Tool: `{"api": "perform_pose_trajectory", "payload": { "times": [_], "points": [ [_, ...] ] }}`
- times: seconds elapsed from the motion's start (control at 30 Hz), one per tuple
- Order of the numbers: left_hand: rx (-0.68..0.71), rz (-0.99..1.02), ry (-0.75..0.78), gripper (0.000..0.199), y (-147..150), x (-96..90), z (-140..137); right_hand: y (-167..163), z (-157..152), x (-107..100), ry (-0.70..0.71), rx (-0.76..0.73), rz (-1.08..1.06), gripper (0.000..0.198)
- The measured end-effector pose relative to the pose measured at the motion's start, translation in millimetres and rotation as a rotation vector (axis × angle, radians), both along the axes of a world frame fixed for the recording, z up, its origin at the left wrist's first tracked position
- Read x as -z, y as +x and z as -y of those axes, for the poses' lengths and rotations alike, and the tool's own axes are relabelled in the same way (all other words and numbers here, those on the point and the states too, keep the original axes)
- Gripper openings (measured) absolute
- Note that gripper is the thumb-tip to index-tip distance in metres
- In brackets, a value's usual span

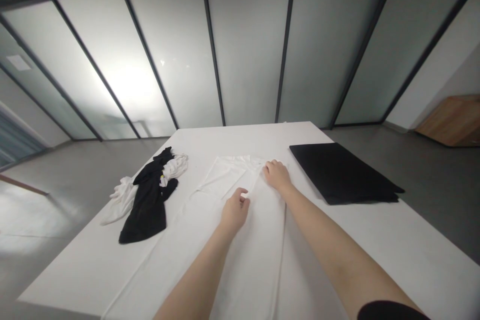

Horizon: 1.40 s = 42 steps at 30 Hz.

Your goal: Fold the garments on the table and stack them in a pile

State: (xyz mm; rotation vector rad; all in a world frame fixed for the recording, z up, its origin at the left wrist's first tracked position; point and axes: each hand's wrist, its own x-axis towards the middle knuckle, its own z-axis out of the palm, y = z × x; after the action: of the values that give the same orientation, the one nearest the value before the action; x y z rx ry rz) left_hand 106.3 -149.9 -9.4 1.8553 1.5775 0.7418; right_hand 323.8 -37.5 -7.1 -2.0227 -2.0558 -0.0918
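A white T-shirt [247, 240] lies spread over the white table in front of me, with creases near its far end. My right hand [276, 175] is at the far right part of the shirt, its fingers bent down and closed on the fabric. The fingertips are partly hidden. My left hand [236, 207] hovers over or rests lightly on the middle of the shirt; which of the two I cannot tell. Its fingers are curved, with a gap between thumb and forefinger, and nothing shows in it.
On the left of the table [240, 135] a black garment [148, 210] lies crumpled with white garments [174, 167] beside it. A stack of flat black sheets or folded cloth [341, 172] lies at the right. Frosted glass panels [247, 45] stand behind the table.
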Motion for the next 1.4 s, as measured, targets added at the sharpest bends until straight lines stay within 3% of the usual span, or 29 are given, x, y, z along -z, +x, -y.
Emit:
{"api": "perform_pose_trajectory", "payload": {
  "times": [0.17,0.33,0.5,0.6,0.73,0.83,0.97,1.17,1.4],
  "points": [
    [-0.075,-0.141,0.004,0.029,3,-6.8,7,-1,2,0,0.001,0.012,0.002,0.037],
    [0.011,-0.107,0.017,0.057,8,-6.4,10,-2,3,-2,-0.007,0.015,-0.003,0.037],
    [0.060,-0.009,0.010,0.037,6,-4.0,5,-2,3,-3,-0.015,0.020,-0.003,0.035],
    [0.023,-0.228,-0.010,0.035,7,-11.1,12,-2,3,-3,-0.015,0.018,-0.001,0.035],
    [-0.031,-0.526,0.105,0.035,14,-23.3,30,-2,4,-4,-0.022,0.013,0.005,0.035],
    [0.037,-0.555,0.196,0.045,18,-21.3,40,-4,5,-7,-0.044,0.009,0.011,0.034],
    [0.204,-0.555,0.175,0.065,18,-2.1,47,-10,8,-13,-0.106,-0.016,0.024,0.038],
    [0.198,-0.611,0.164,0.077,16,14.4,48,-28,45,-14,-0.211,-0.074,0.043,0.057],
    [0.145,-0.692,0.159,0.083,14,22.4,47,-53,101,10,-0.234,-0.104,0.021,0.060]
  ]
}}
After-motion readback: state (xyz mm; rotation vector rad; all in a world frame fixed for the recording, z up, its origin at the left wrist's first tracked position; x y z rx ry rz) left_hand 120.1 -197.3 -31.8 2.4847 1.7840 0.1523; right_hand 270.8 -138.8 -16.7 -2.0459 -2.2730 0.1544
